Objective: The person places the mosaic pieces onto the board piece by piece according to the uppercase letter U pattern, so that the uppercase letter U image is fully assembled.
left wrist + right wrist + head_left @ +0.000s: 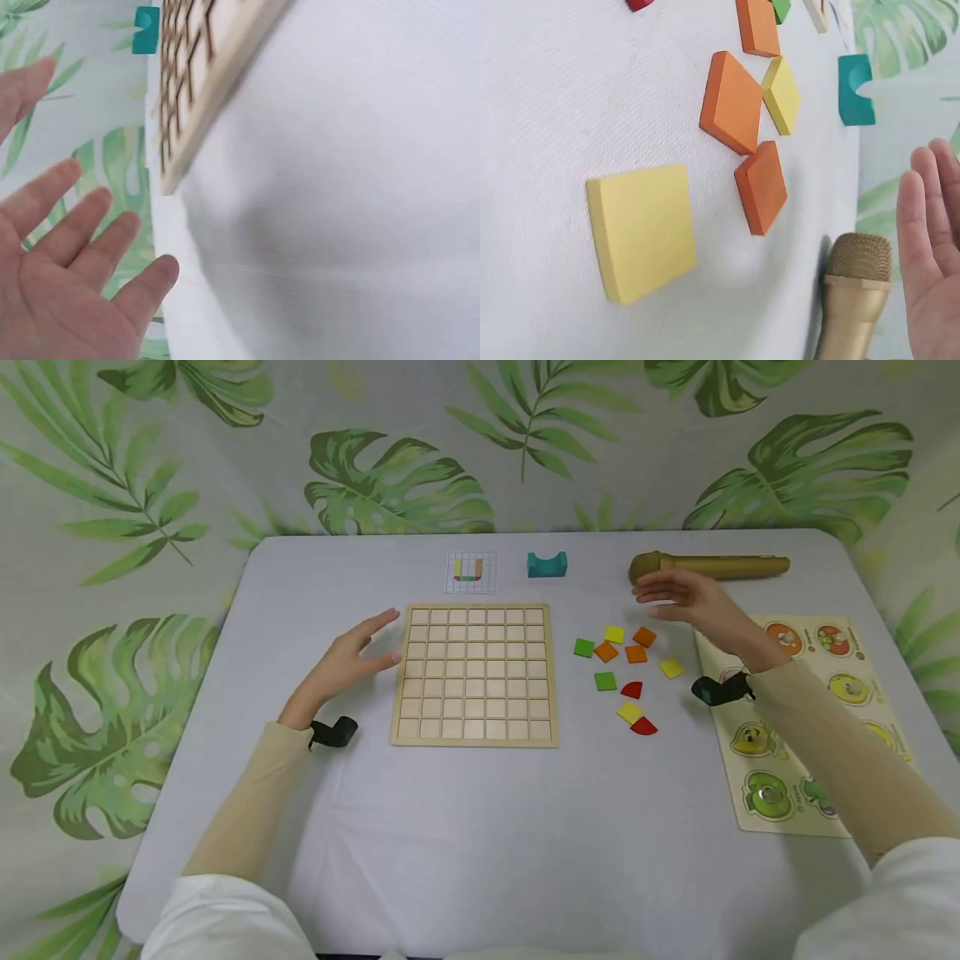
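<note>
A wooden grid board (476,675) with bare square cells lies mid-table. My left hand (343,658) is beside its left edge, fingers spread; the left wrist view shows the palm (67,300) holding nothing. Over the table's right side hovers my right hand (701,606), fingers extended and nothing in them, near the head of a gold microphone (720,567). Between board and right hand lie loose flat tiles: orange squares (636,654), yellow squares (671,668), green squares (605,682) and red quarter-circles (643,726). In the right wrist view a yellow tile (645,232) is closest.
Behind the board lie a pattern card (470,572) with a coloured U shape and a teal notched block (547,565). A fruit-and-vegetable puzzle board (810,718) sits at the right, partly under my right forearm. Leaf-patterned cloth (397,485) surrounds the white table.
</note>
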The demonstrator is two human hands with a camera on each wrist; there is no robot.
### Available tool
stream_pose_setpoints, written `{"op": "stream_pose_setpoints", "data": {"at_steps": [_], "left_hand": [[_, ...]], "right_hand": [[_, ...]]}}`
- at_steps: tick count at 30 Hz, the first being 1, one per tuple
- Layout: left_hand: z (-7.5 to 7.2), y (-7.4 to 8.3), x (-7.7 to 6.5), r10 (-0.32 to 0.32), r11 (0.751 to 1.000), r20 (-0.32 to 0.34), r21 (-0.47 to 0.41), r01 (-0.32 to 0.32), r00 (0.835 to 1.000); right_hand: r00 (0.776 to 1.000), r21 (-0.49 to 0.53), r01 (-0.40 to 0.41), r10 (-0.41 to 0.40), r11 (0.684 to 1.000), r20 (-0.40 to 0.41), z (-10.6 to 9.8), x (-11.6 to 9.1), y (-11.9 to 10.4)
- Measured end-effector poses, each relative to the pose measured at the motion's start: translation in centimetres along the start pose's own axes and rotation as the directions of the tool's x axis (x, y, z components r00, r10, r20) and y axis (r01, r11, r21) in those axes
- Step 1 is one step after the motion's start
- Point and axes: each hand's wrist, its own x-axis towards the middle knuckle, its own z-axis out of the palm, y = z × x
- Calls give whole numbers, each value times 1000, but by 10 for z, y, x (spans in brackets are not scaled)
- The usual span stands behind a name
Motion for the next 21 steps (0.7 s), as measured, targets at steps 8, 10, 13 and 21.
{"op": "stream_pose_setpoints", "data": {"at_steps": [8,10,13,21], "left_hand": [[10,-16,3,-2,999,129,52,-4,992],[12,-17,3,10,996,163,81,-24,987],[14,-20,2,35,993,197,105,-57,980],[17,-19,1,56,986,216,140,-88,975]], "right_hand": [[994,78,-108,105,991,38,8,14,11],[992,57,-120,118,991,45,11,17,12],[990,11,-124,123,992,66,14,20,14],[978,-135,-178,190,975,82,23,28,19]]}}
